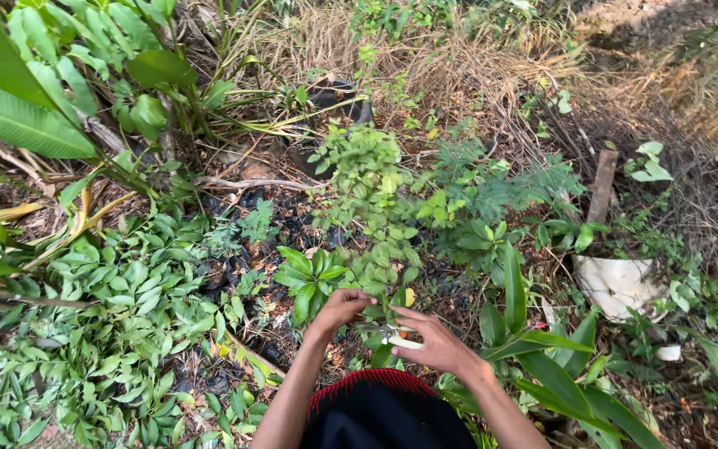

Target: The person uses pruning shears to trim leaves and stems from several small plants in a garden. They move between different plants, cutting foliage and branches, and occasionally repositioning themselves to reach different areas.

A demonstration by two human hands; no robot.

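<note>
My left hand (340,308) is closed around a stem low on a small leafy seedling (367,191) that grows among black nursery bags (288,224). My right hand (435,341) grips a pair of small pruning shears (390,335) with pale handles, its blades pointing left toward the stem just beside my left hand. Both forearms reach up from the bottom of the view. A dark cap brim with a red edge (380,399) hides what lies directly below me.
Broad-leaved plants (35,100) crowd the left. Dense low seedlings (126,316) fill the lower left. A white broken pot (618,283) and a wooden stake (602,185) stand at right. Dry grass (425,58) covers the back. Long green blades (558,374) rise at lower right.
</note>
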